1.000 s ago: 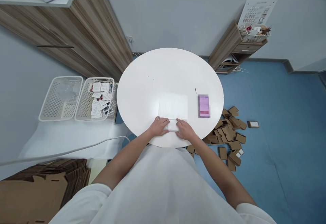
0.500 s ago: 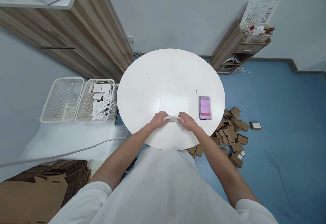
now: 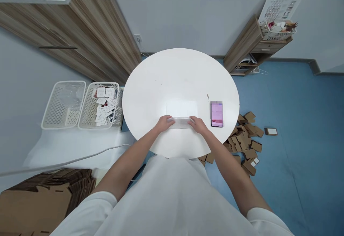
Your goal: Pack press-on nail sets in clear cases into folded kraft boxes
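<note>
Between my two hands is a translucent white plastic sheet (image 3: 179, 123), stretched level just over the near half of the round white table (image 3: 180, 67). My left hand (image 3: 164, 124) is closed on its left end, thumb on the near side. At the right end, my right hand (image 3: 198, 124) pinches it the same way. Just beyond the sheet, a bright pale rectangle (image 3: 181, 107) shows on the tabletop; I cannot tell whether it is another sheet or a reflection. A phone (image 3: 216, 114) with a blurred pink screen lies right of my right hand.
Left of the table stand a white basket (image 3: 44, 116) with clear plastic inside and another basket (image 3: 85, 123) of small cards. Flattened cardboard (image 3: 34, 207) is stacked at lower left. Small brown boxes (image 3: 243, 141) lie heaped on the blue floor, right. Wooden cabinets stand at both back sides.
The sheet looked like a narrow rolled or folded strip and now shows as a wider, flatter band. My hands have moved slightly apart. The view has shifted a little.
</note>
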Motion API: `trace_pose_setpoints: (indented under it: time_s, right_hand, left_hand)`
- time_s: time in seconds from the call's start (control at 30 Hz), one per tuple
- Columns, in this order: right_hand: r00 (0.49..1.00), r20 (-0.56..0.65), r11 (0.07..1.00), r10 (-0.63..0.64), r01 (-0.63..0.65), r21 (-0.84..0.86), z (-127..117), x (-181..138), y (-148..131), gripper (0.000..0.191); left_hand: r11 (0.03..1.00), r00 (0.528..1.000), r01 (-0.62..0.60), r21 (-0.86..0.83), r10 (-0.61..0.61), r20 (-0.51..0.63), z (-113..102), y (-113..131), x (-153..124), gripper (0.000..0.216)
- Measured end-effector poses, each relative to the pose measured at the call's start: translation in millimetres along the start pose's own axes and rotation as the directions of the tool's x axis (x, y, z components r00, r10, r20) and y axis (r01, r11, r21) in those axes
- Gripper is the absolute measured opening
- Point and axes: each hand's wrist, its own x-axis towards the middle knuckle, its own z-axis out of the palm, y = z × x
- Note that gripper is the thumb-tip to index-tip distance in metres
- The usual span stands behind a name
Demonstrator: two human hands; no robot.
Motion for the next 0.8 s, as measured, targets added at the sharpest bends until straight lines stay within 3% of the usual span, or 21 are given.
trace_pose_setpoints:
  time_s: [0.1, 0.4, 0.67, 0.8]
  right_hand:
    - [0.999, -0.005, 0.999, 0.052, -0.052, 0.003, -1.1, 8.8, -1.7, 0.03]
    - [0.996, -0.018, 0.996, 0.083, -0.083, -0.026, -4.8, 27.1, -7.5, 0.024]
    - [0.959, -0.257, 0.972, 0.121, -0.168, -0.166, -0.1, 26.4, 9.0, 0.035]
    - [0.906, -0.422, 0.949, -0.011, -0.124, -0.291, 5.3, 13.5, 18.6, 0.049]
  left_hand:
    - [0.998, 0.997, 0.041, 0.053, -0.038, -0.065, -1.2, -2.7, 2.4, 0.033]
    - [0.967, 0.984, 0.164, 0.195, -0.145, -0.108, -0.7, -3.5, 4.4, 0.021]
    - [0.939, 0.96, 0.242, 0.244, -0.197, -0.197, 1.2, -6.2, 6.5, 0.023]
    - [0.96, 0.942, 0.244, 0.139, -0.2, -0.27, 0.7, -6.8, 4.9, 0.031]
